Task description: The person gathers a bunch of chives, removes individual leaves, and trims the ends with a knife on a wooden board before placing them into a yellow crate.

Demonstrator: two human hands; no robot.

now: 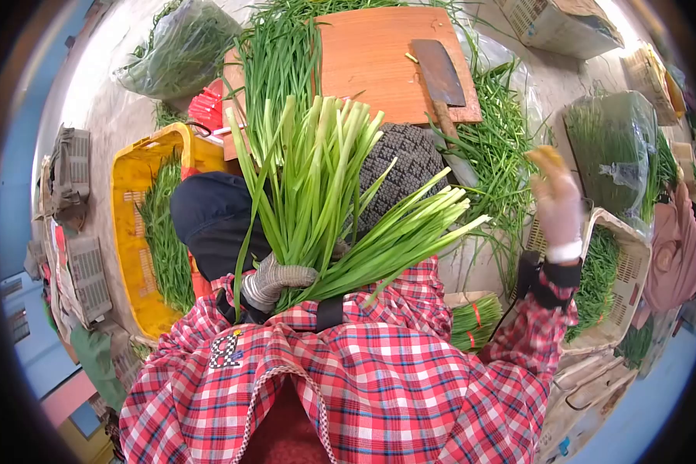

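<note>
My left hand (280, 281), in a grey knit glove, is closed round the lower part of a big bunch of garlic chives (317, 185). The pale cut ends fan upward and to the right over my lap, and part of the bunch (410, 240) splays toward the right. My right hand (557, 205), in a pale glove with yellowish fingertips, is raised at the right and blurred by motion. Its fingers look stretched out, and I see nothing in them. Loose chives (495, 139) lie to its left.
A cleaver (439, 73) lies on an orange-brown board (363, 58) ahead. A yellow crate (127, 232) of greens stands left, a pale crate (622, 294) right. Bagged greens (182, 50) lie at upper left, others (611, 147) at right. A banded bundle (475, 321) is near my right elbow.
</note>
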